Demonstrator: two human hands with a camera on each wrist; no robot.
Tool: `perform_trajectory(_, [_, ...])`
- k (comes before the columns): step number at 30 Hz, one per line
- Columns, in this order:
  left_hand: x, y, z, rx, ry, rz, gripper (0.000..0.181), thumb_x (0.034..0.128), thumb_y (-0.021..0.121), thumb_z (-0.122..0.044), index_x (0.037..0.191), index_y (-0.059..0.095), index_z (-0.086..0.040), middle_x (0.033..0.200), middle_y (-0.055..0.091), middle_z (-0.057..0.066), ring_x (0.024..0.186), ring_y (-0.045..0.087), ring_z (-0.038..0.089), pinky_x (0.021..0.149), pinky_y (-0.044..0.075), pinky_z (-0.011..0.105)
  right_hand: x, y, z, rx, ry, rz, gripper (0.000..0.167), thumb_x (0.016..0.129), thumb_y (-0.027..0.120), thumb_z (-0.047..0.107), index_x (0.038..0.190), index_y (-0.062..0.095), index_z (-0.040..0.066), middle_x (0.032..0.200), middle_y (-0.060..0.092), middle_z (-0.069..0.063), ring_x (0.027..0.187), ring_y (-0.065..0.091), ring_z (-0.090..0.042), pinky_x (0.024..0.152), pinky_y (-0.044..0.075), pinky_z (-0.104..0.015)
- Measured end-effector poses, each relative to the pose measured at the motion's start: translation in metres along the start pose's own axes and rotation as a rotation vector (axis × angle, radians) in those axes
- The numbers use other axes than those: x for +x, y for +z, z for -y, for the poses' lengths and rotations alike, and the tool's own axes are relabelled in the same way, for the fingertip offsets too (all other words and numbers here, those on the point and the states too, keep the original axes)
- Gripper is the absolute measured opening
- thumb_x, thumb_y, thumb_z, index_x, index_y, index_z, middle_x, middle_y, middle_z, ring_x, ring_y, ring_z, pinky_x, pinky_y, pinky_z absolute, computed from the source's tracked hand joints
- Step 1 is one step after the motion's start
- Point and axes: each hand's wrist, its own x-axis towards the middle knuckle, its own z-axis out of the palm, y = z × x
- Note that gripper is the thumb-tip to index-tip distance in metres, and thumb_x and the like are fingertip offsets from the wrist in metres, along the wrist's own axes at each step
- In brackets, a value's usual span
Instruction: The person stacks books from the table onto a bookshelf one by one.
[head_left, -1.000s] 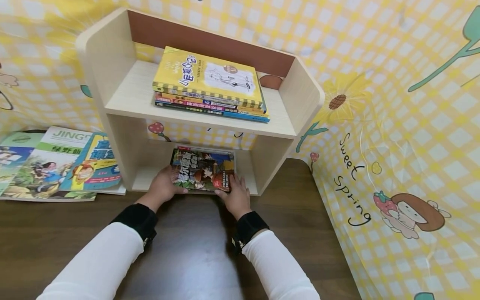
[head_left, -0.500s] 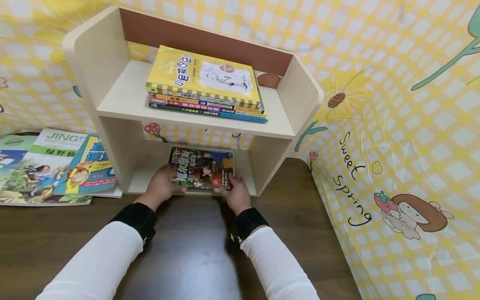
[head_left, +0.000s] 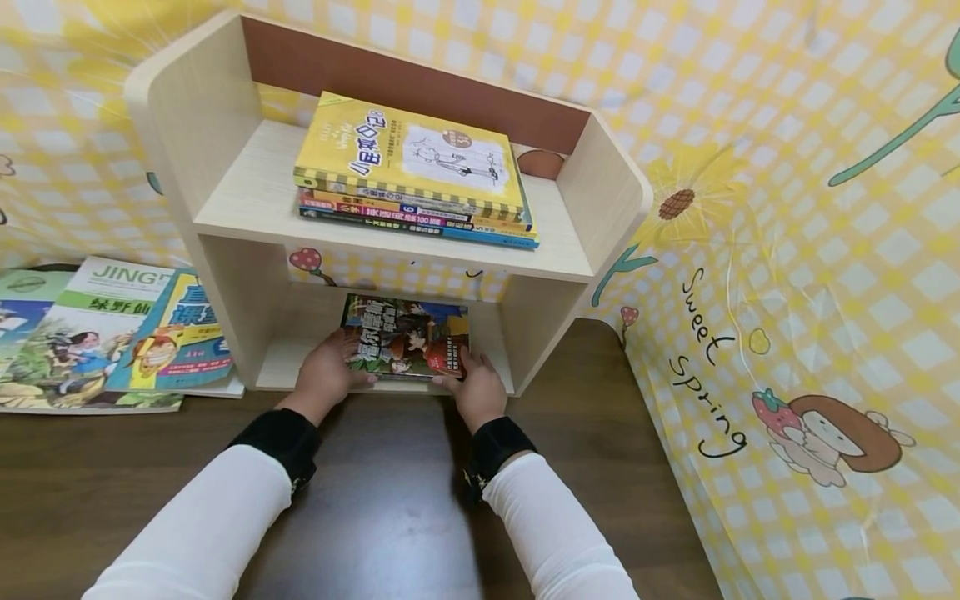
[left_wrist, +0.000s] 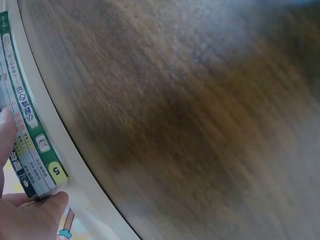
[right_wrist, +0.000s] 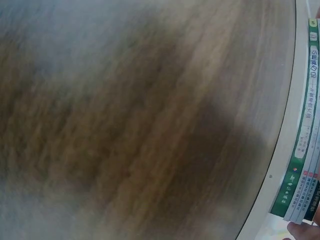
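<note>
A short stack of books [head_left: 405, 337] lies flat on the lower shelf board, with a dark comic-style cover on top. My left hand [head_left: 324, 375] holds the stack's left end, thumb at the front edge and fingers along the side. At the opposite end, my right hand [head_left: 480, 390] holds the right front corner, its thumb also at the front. Several spines show in the left wrist view, the bottom one a green spine [left_wrist: 31, 117] marked 5. The right wrist view catches the same green spine [right_wrist: 301, 135] beside the board's edge. The far fingers are partly hidden.
The pale wooden bookshelf [head_left: 543, 333] has an upper board carrying several stacked books, a yellow book [head_left: 427, 154] uppermost. Left of it, overlapping magazines [head_left: 105, 325] lie on the dark wooden table [head_left: 390, 500]. A yellow checked cloth [head_left: 787, 292] covers the wall behind and at right.
The view has shifted a little, so the shelf and magazines sit slightly further left. Both hands stay on the lower stack, which has barely moved on the board.
</note>
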Motion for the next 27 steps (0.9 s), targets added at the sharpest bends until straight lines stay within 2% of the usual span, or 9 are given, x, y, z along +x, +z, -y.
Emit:
perform_trajectory(4, [-0.0005,0.0009,-0.0006,0.016,-0.012,-0.018,0.098,0.0835,0.076,-0.021,0.148,0.011,0.014,0.145,0.037,0.029,0.136,0.027,0.047,0.112,0.025,0.054,-0.0002,0.0016,-0.0007,-0.101,-0.044,-0.048,0.073,0.078,0.068,0.054,0.135,0.058,0.011,0.128,0.062,-0.013,0.124,0.054,-0.028,0.094,0.05,-0.04])
perform_trajectory(10, [-0.0008,0.0025,-0.0001,0.047,-0.005,-0.056,0.092,0.0838,0.076,-0.024,0.148,0.02,0.012,0.15,0.027,0.03,0.135,0.028,0.048,0.111,0.027,0.053,-0.0002,0.0024,-0.0005,-0.284,-0.158,-0.173,0.07,0.074,0.066,0.058,0.127,0.065,0.012,0.116,0.069,-0.009,0.117,0.059,-0.024,0.095,0.048,-0.036])
perform_trajectory(13, [-0.0012,0.0033,0.0004,0.045,-0.006,-0.073,0.088,0.083,0.077,-0.023,0.147,0.026,0.01,0.152,0.024,0.029,0.136,0.028,0.048,0.111,0.028,0.053,-0.0002,0.001,0.0011,-0.341,-0.187,-0.202,0.068,0.074,0.065,0.058,0.125,0.066,0.013,0.114,0.07,-0.006,0.117,0.06,-0.022,0.096,0.048,-0.036])
perform_trajectory(19, [-0.001,0.0039,0.0002,0.052,-0.001,-0.081,0.08,0.0831,0.077,-0.023,0.144,0.035,0.008,0.152,0.023,0.029,0.136,0.027,0.048,0.111,0.029,0.053,0.0007,0.0008,0.0025,-0.387,-0.199,-0.244,0.066,0.074,0.063,0.058,0.123,0.068,0.014,0.112,0.071,-0.004,0.115,0.061,-0.02,0.093,0.049,-0.035])
perform_trajectory(23, [-0.0011,0.003,-0.0011,0.046,-0.009,-0.08,0.083,0.0834,0.076,-0.023,0.146,0.031,0.008,0.153,0.023,0.028,0.137,0.027,0.047,0.11,0.029,0.053,0.0007,0.0034,0.0024,-0.376,-0.207,-0.275,0.065,0.074,0.064,0.057,0.122,0.069,0.013,0.11,0.072,-0.005,0.113,0.062,-0.02,0.091,0.05,-0.034])
perform_trajectory(27, [-0.0025,0.0029,-0.0021,0.04,-0.03,-0.078,0.086,0.0844,0.076,-0.024,0.148,0.026,0.008,0.15,0.028,0.03,0.133,0.032,0.048,0.107,0.034,0.054,0.0004,0.008,0.0011,-0.352,-0.213,-0.302,0.065,0.072,0.067,0.056,0.119,0.07,0.012,0.107,0.073,-0.007,0.11,0.063,-0.021,0.09,0.05,-0.033])
